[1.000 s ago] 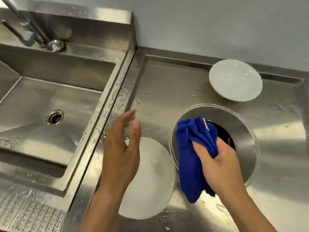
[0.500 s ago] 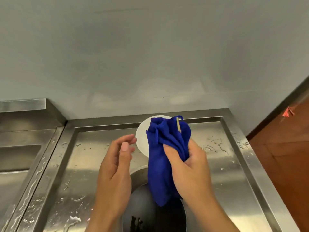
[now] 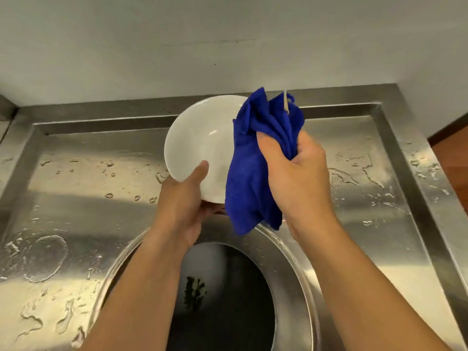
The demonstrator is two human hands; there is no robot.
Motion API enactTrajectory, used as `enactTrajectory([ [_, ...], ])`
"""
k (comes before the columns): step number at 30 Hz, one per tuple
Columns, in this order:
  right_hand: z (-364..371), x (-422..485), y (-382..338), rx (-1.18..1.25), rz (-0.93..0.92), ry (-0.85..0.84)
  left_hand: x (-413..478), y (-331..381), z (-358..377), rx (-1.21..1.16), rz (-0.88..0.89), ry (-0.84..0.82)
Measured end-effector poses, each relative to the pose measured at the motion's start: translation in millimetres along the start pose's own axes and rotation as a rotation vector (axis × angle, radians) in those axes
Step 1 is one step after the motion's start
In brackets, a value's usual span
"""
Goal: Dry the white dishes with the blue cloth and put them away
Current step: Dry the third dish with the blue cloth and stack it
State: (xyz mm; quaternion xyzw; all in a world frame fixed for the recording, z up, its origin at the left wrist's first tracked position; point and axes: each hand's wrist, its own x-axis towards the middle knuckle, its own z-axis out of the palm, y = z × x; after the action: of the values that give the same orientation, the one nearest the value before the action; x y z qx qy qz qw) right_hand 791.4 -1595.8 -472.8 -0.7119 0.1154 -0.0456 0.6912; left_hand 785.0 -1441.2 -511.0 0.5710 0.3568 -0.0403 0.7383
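1. The blue cloth [image 3: 255,173] hides the right side of the white dish [image 3: 200,145].
2. The left hand [image 3: 183,198] covers its lower rim.
3. The tabletop [image 3: 76,211] opening's [image 3: 222,300] dark speckled contents, possibly debris, are unreadable; its lower part is cropped.

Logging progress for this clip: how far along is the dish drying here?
Done: nothing looks put away yet. In hand: the left hand holds a white dish tilted above the wet counter, while the right hand bunches the blue cloth against it. Left: wiping it and putting it away.
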Motion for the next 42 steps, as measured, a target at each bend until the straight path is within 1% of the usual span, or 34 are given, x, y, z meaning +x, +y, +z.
enactTrajectory([
  [3, -4.5, 4.6, 8.4, -0.032, 0.022, 0.011, 5.6, 1.0, 10.9, -0.037, -0.029, 0.047],
  [6, -13.8, 4.8, -0.4, -0.104, 0.002, 0.044, -8.4, 9.8, 12.2, -0.070, 0.029, 0.049],
  [8, -21.0, 5.1, -9.8, -0.245, -0.054, 0.060, -29.0, 19.0, 7.9, -0.136, 0.053, 0.021],
  [10, -21.8, 4.6, -23.1, -0.415, -0.121, 0.040, -55.1, 31.7, -0.1, -0.170, 0.072, -0.029],
  [13, -6.3, -2.2, -45.0, -0.560, -0.224, -0.038, -94.5, 47.0, -11.0, -0.104, 0.160, -0.132],
  [14, 3.3, -8.7, -55.1, -0.573, -0.260, -0.080, -107.5, 52.1, -15.5, -0.077, 0.192, -0.149],
  [16, 23.2, -24.7, -72.6, -0.517, -0.313, -0.209, -128.5, 61.6, -23.7, -0.044, 0.250, -0.166],
  [19, 40.7, -55.4, -93.0, -0.410, -0.295, -0.518, -148.8, 78.4, -39.8, -0.043, 0.306, -0.148],
  [20, 39.4, -64.4, -94.8, -0.414, -0.267, -0.623, -153.5, 83.4, -47.4, -0.051, 0.324, -0.120],
  [21, 35.6, -74.5, -96.7, -0.468, -0.245, -0.711, -160.2, 88.8, -57.2, -0.065, 0.340, -0.088],
  [22, 28.5, -80.3, -95.4, -0.563, -0.240, -0.761, -165.6, 93.2, -66.4, -0.070, 0.359, -0.063],
  [23, 20.4, -81.8, -92.8, -0.685, -0.252, -0.757, -171.0, 94.8, -73.6, -0.048, 0.381, -0.059],
  [24, 16.0, -84.3, -94.5, -0.807, -0.302, -0.691, -180.7, 94.0, -82.5, -0.013, 0.393, -0.072],
  [25, 13.3, -84.0, -97.5, -0.919, -0.375, -0.564, -188.6, 89.4, -88.8, 0.026, 0.393, -0.090],
  [26, 15.3, -85.9, -101.1, -0.977, -0.443, -0.418, -199.3, 82.0, -95.2, 0.031, 0.368, -0.092],
  [27, 21.1, -88.3, -105.7, -0.936, -0.501, -0.290, -207.9, 74.8, -98.2, -0.003, 0.339, -0.089],
  [28, 31.0, -95.0, -112.0, -0.825, -0.541, -0.225, -214.9, 68.6, -100.0, -0.049, 0.311, -0.084],
  [29, 44.2, -106.7, -120.7, -0.675, -0.541, -0.250, -222.6, 66.7, -103.6, -0.088, 0.291, -0.080],
  [30, 56.9, -119.3, -129.8, -0.532, -0.481, -0.351, -226.4, 67.0, -107.7, -0.118, 0.281, -0.080],
  [31, 68.1, -134.2, -135.0, -0.410, -0.410, -0.487, -230.1, 69.6, -114.2, -0.135, 0.277, -0.077],
  [32, 73.4, -147.9, -137.0, -0.368, -0.348, -0.620, -232.7, 73.5, -121.3, -0.143, 0.282, -0.069],
  [33, 73.2, -159.1, -135.8, -0.406, -0.333, -0.750, -235.4, 79.2, -129.4, -0.152, 0.289, -0.053],
  [34, 69.6, -168.1, -136.1, -0.537, -0.365, -0.853, -238.8, 84.8, -141.2, -0.159, 0.308, -0.032],
  [35, 62.4, -169.9, -133.2, -0.714, -0.426, -0.903, -240.8, 88.8, -150.6, -0.153, 0.332, -0.016],
  [36, 55.1, -170.2, -132.1, -0.909, -0.498, -0.897, -245.7, 89.8, -159.9, -0.133, 0.355, -0.014],
  [37, 48.3, -166.7, -130.9, -1.060, -0.550, -0.820, -250.8, 87.7, -165.6, -0.112, 0.364, -0.011],
  [38, 45.7, -161.0, -132.2, -1.153, -0.580, -0.683, -255.1, 84.1, -168.5, -0.104, 0.359, -0.006],
  [39, 49.9, -158.1, -136.7, -1.191, -0.603, -0.532, -260.7, 79.2, -171.0, -0.115, 0.338, 0.005],
  [40, 58.4, -159.3, -142.1, -1.148, -0.627, -0.411, -264.9, 73.0, -170.5, -0.138, 0.305, 0.010],
  [41, 71.5, -165.9, -147.3, -1.043, -0.666, -0.358, -270.2, 69.7, -169.7, -0.163, 0.276, 0.006],
  [42, 86.9, -175.5, -151.8, -0.911, -0.701, -0.361, -273.2, 69.3, -170.1, -0.181, 0.251, -0.001],
])
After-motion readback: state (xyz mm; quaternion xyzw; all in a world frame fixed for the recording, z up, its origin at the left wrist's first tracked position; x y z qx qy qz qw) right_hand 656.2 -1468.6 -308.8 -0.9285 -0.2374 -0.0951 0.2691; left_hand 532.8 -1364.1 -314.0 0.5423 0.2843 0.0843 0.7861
